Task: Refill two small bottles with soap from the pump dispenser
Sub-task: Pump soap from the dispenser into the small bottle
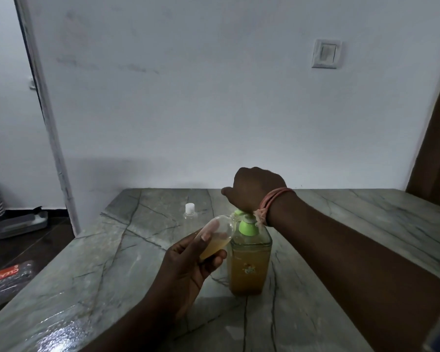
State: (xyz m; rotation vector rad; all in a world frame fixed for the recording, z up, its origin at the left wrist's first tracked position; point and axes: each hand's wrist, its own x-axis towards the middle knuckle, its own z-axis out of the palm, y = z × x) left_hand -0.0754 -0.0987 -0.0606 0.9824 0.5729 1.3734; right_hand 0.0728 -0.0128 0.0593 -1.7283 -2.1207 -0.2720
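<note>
Pump dispenser (249,260) upright on marble table (92,270), amber soap nearly to shoulder, green pump head on top. Right hand (254,191) presses down on pump head — heel of palm on it, finger pose not clear; pink band at wrist. Left hand (188,265), just left of dispenser, grips small clear bottle (217,237) tilted, mouth at nozzle, partly filled with amber soap. Second small bottle (190,214), white-capped, stands behind-left of dispenser — apart from it.

On the worktop (341,250) the pump dispenser (249,262) stood just right of the tilted small bottle (217,237), with a capped bottle (190,215) behind them.
</note>
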